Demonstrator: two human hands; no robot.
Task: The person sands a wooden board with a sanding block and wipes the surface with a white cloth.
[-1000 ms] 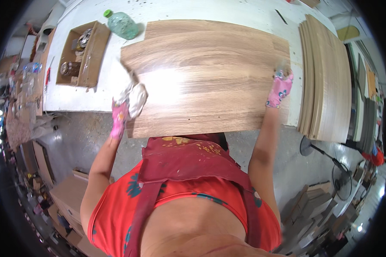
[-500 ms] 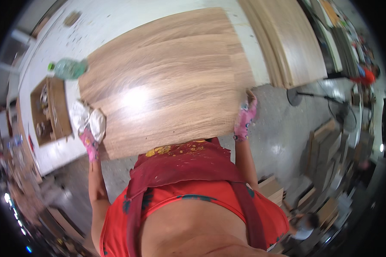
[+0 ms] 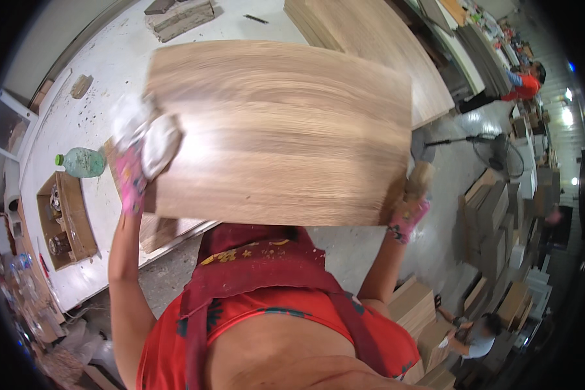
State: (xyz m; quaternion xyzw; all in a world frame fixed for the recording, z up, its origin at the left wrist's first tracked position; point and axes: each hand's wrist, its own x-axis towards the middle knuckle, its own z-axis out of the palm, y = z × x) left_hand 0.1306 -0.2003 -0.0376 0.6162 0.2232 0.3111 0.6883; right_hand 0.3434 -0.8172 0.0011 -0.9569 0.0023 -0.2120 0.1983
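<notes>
A rectangular wood-grain board (image 3: 279, 140) is held up in front of me, raised off the white worktable. My left hand (image 3: 133, 175), in a pink patterned glove, grips its left edge, with a crumpled white cloth (image 3: 161, 146) bunched between that hand and the board. My right hand (image 3: 409, 211), gloved alike, is closed round the lower right edge. Something tan shows at its fingertips; whether this is the glove or a separate piece I cannot tell. Under the raised board, part of another wood-grain board (image 3: 155, 235) shows on the table.
On the white worktable (image 3: 110, 260) at left are a green-capped bottle (image 3: 83, 162) and an open cardboard box (image 3: 78, 221). Grey blocks (image 3: 182, 19) lie at the far side. Stacked boards (image 3: 364, 39) stand far right, near a floor fan (image 3: 497, 156). Other people (image 3: 478, 338) are to the right.
The board has come up off the table and turned, with both hands gripping its sides. The other board beneath has come into view. My view has shifted too.
</notes>
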